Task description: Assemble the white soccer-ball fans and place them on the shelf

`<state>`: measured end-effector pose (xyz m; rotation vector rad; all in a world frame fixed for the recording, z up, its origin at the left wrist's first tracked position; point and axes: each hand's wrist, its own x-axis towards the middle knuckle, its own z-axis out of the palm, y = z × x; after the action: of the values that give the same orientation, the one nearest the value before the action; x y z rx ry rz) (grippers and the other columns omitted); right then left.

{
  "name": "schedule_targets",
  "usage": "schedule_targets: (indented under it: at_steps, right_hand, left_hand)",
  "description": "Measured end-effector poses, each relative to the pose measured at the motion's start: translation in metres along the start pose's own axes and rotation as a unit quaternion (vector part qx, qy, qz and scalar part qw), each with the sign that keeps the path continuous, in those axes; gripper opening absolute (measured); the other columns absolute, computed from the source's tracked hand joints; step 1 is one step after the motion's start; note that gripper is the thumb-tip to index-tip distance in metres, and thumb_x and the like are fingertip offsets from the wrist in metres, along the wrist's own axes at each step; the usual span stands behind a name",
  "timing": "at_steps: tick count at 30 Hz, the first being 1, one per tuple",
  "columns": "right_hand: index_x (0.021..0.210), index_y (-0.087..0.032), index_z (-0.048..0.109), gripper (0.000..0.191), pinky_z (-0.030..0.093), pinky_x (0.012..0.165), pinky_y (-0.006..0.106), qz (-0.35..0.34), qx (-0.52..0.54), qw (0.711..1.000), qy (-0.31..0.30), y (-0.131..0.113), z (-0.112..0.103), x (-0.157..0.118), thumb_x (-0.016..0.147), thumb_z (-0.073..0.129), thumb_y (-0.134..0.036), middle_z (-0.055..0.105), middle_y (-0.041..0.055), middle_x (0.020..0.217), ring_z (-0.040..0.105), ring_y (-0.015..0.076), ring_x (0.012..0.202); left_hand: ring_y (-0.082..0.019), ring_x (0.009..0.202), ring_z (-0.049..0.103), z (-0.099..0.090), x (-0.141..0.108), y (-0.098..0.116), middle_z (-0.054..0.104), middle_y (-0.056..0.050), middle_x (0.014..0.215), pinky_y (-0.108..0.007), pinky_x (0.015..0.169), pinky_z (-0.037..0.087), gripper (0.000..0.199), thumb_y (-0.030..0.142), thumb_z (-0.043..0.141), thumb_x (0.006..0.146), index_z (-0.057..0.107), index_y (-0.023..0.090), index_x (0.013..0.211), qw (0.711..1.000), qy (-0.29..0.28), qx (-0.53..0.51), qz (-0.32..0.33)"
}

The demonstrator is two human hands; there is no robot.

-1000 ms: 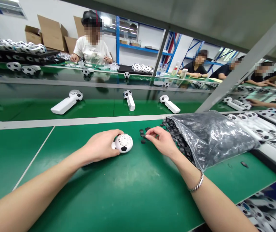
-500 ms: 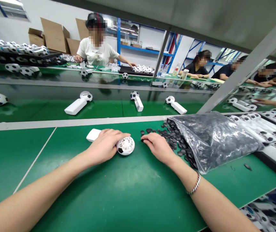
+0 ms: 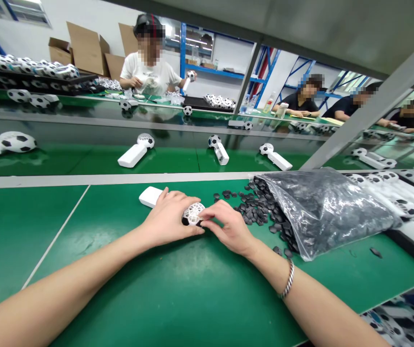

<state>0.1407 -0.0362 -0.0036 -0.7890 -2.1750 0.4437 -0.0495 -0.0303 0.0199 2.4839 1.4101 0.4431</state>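
Note:
A white handheld piece with a round soccer-ball head (image 3: pixel 193 214) lies on the green table. My left hand (image 3: pixel 167 217) is wrapped over its neck and head, and the white handle (image 3: pixel 150 196) sticks out beyond the fingers. At the head's right side, my right hand (image 3: pixel 225 222) has thumb and index finger pinched against the surface; whatever is between the fingertips is hidden. Loose black pieces (image 3: pixel 254 212) spill from a clear plastic bag (image 3: pixel 332 212) to the right of my right hand.
Beyond the table's pale edge (image 3: pixel 84 180), several ball-headed pieces (image 3: pixel 132 155) lie on a green belt. More of them are stacked at right (image 3: pixel 391 193). A slanted metal post (image 3: pixel 359 106) stands at right. People sit across the line, one (image 3: pixel 149 67) holding a piece.
My right hand has moved left from the black pieces to the ball head. My left hand's thumb now lies along the head's near side. The belt pieces have shifted right, and the person opposite has raised a piece.

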Motion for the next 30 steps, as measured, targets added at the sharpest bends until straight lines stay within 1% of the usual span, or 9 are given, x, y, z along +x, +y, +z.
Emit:
schedule_targets:
  at_steps: [2,3,6,9,20,23,25,28,30]
  right_hand:
    - [0.102,-0.021,0.054,0.026,0.045,0.082,0.034,0.052,0.024,0.998,0.009,0.002,0.001,-0.001,0.077,0.06,-0.023,0.059,0.0055,0.099,0.052,0.0176,0.095]
    - [0.109,-0.021,0.051,0.034,0.046,0.083,0.033,0.077,0.048,0.996,0.0,0.003,0.001,-0.002,0.076,0.061,-0.024,0.055,0.007,0.109,0.049,0.0186,0.103]
    - [0.125,-0.023,0.037,0.047,0.047,0.086,0.032,0.116,0.133,0.982,-0.069,0.004,0.003,-0.004,0.081,0.053,-0.024,0.045,0.0077,0.126,0.045,0.0177,0.113]
    - [0.127,-0.023,0.034,0.047,0.045,0.091,0.033,0.12,0.154,0.976,-0.098,0.003,0.004,-0.004,0.083,0.05,-0.023,0.047,0.0063,0.126,0.048,0.0169,0.111]
    - [0.12,-0.024,0.04,0.041,0.048,0.083,0.03,0.135,0.165,0.975,-0.068,0.003,0.007,-0.002,0.081,0.053,-0.025,0.052,0.0053,0.117,0.052,0.0162,0.105]
    - [0.118,-0.023,0.04,0.039,0.048,0.083,0.029,0.15,0.182,0.97,-0.057,0.006,0.007,0.002,0.081,0.053,-0.026,0.054,0.0056,0.114,0.053,0.0153,0.104]
    - [0.114,-0.022,0.044,0.032,0.049,0.081,0.03,0.167,0.141,0.975,-0.044,0.016,0.0,0.004,0.083,0.051,-0.03,0.057,0.0061,0.109,0.055,0.0156,0.099]
    - [0.102,-0.02,0.055,0.024,0.046,0.084,0.035,0.166,-0.057,0.984,-0.02,0.034,-0.017,-0.003,0.082,0.052,-0.034,0.057,0.0072,0.1,0.055,0.0192,0.095]
    - [0.098,-0.018,0.058,0.027,0.043,0.087,0.04,0.154,-0.173,0.972,-0.031,0.042,-0.027,-0.012,0.077,0.058,-0.035,0.057,0.0088,0.098,0.054,0.0231,0.096]
  left_hand:
    - [-0.027,0.105,0.045,0.003,0.0,0.004,0.058,-0.004,0.104,-0.054,0.102,0.015,0.058,0.056,0.06,0.062,0.052,0.026,0.111,1.0,0.018,-0.002,-0.009]
    - [-0.026,0.104,0.045,0.005,-0.001,0.006,0.058,-0.003,0.102,-0.053,0.102,0.016,0.056,0.053,0.06,0.062,0.053,0.026,0.111,1.0,0.026,-0.003,-0.013]
    - [-0.025,0.1,0.046,0.007,-0.002,0.008,0.059,-0.001,0.098,-0.053,0.102,0.017,0.051,0.048,0.063,0.06,0.055,0.026,0.105,0.999,0.041,-0.01,-0.025]
    - [-0.024,0.098,0.047,0.01,-0.002,0.008,0.058,-0.001,0.095,-0.052,0.103,0.016,0.051,0.048,0.065,0.057,0.055,0.025,0.101,0.998,0.05,-0.014,-0.032]
    - [-0.024,0.097,0.046,0.014,-0.002,0.01,0.058,-0.002,0.093,-0.049,0.102,0.019,0.045,0.046,0.061,0.062,0.055,0.023,0.1,0.996,0.077,-0.013,-0.03]
    - [-0.024,0.096,0.047,0.012,-0.003,0.009,0.058,-0.002,0.093,-0.048,0.101,0.022,0.043,0.045,0.061,0.063,0.055,0.023,0.1,0.997,0.069,-0.022,-0.007]
    - [-0.024,0.098,0.047,0.011,0.0,0.004,0.057,-0.002,0.096,-0.049,0.102,0.02,0.047,0.044,0.062,0.063,0.053,0.023,0.104,0.998,0.048,-0.038,0.032]
    - [-0.026,0.104,0.045,0.01,0.004,-0.003,0.056,-0.005,0.103,-0.05,0.103,0.014,0.061,0.051,0.065,0.06,0.05,0.022,0.112,0.995,0.04,-0.055,0.07]
    - [-0.028,0.106,0.044,0.01,0.005,0.0,0.057,-0.008,0.104,-0.05,0.102,0.016,0.071,0.058,0.068,0.053,0.052,0.02,0.111,0.994,0.062,-0.062,0.061]
